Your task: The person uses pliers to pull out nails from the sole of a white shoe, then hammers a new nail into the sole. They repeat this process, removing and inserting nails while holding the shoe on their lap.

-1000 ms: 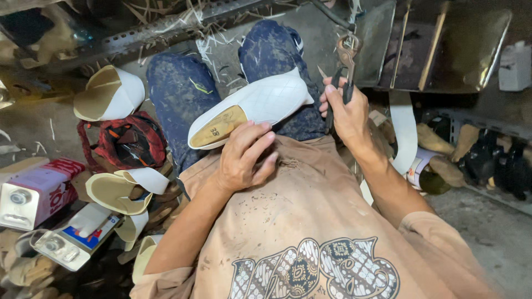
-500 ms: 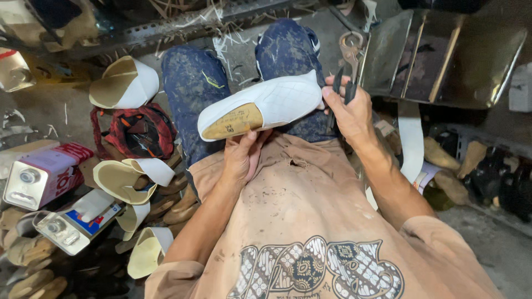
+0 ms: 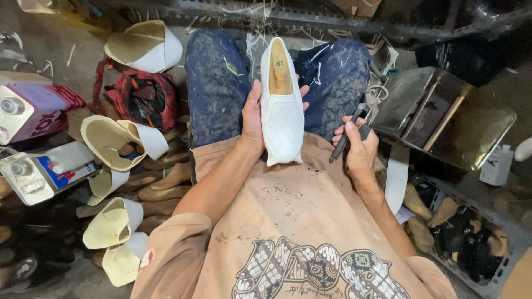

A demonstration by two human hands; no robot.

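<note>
Tan cloth of the person's shirt (image 3: 293, 221) fills the lower middle of the view, with dark stained trousers (image 3: 221, 83) stretching away above it. On the lap between the knees lies the white shoe (image 3: 281, 105), the landmark here: upper side up, toe toward the body, wooden form showing in its opening at the far end.

To the right of the shoe stands a dull metal box (image 3: 443, 116), open and tilted. To the left of the shoe lie a red and black bag (image 3: 141, 97), several unfinished cream and white shoes (image 3: 119, 141), and farther left two square tin cans (image 3: 33, 138).

The left hand (image 3: 252, 119) grips the shoe from its left side, thumb on the near edge and fingers (image 3: 303, 91) curled round beneath, their tips showing on the right. Just right of the shoe, apart from it, the right hand (image 3: 357, 147) is closed round the dark handles of metal pliers (image 3: 360, 119), whose head points up and away.
</note>
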